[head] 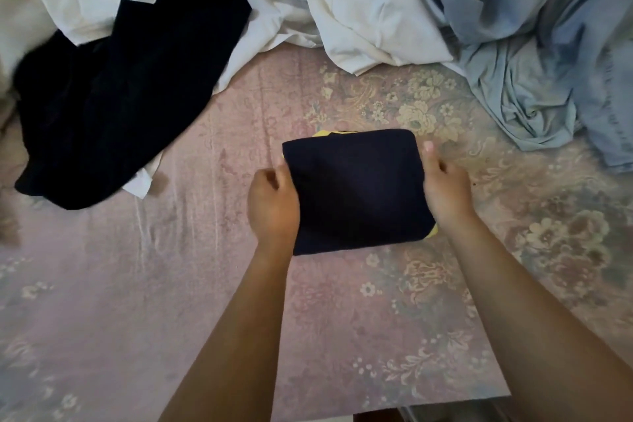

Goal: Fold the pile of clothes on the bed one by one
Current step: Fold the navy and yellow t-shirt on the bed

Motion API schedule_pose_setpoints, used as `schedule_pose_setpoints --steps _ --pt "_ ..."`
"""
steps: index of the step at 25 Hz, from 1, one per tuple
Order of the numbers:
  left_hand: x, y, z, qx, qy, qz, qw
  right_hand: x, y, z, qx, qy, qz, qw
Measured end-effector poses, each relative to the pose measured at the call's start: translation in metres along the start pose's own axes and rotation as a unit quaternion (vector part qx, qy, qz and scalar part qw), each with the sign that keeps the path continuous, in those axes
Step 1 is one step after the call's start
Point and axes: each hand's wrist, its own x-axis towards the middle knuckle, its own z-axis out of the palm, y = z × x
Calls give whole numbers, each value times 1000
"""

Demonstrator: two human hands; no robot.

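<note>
A dark navy garment point(356, 188) with yellow trim lies folded into a compact rectangle in the middle of the bed. My left hand point(272, 204) grips its left edge, fingers curled round the fabric. My right hand point(445, 188) holds the right edge, thumb pointing up along the side. The unfolded pile lies behind: a black garment point(113, 103) at the left, white clothes point(359, 7) across the back, and light blue clothes point(534, 55) at the right.
The bed is covered by a pink floral sheet point(171, 284). Its near edge shows at the bottom right, with a dark gap point(428, 414) beyond it.
</note>
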Motion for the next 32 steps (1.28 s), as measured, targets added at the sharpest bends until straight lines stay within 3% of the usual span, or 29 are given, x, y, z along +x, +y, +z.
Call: schedule_pose_setpoints --steps 2,5,7,9,11,13,14,15,17,19,21,32 --pt "23 19 20 128 -5 17 992 19 -17 17 -24 -6 -9 1000" --pt "30 18 36 327 -12 85 941 26 -11 41 -115 64 -74 989" --pt "28 9 38 359 -17 106 927 29 -2 45 -154 115 -99 976" --pt "35 0 40 361 -13 107 926 37 -1 45 -179 105 -90 974" --pt "41 -3 43 349 63 143 924 40 -4 46 -208 143 -114 961" --pt "28 -3 47 338 191 263 883 22 -6 51 -250 217 -249 910" --pt "15 -7 52 312 211 343 860 6 -1 55 -269 198 -353 874" --pt "1 -12 58 284 185 423 840 -6 8 59 -300 154 -434 836" --pt "-11 -23 68 287 68 505 811 -11 30 61 -393 76 -461 792" --pt "-1 -42 78 354 -3 502 789 0 49 60 -455 59 -406 791" --pt "11 -52 85 376 -44 457 805 11 57 62 -472 43 -376 796" --pt "36 -68 68 381 -50 451 806 38 69 63 -394 -22 -412 821"
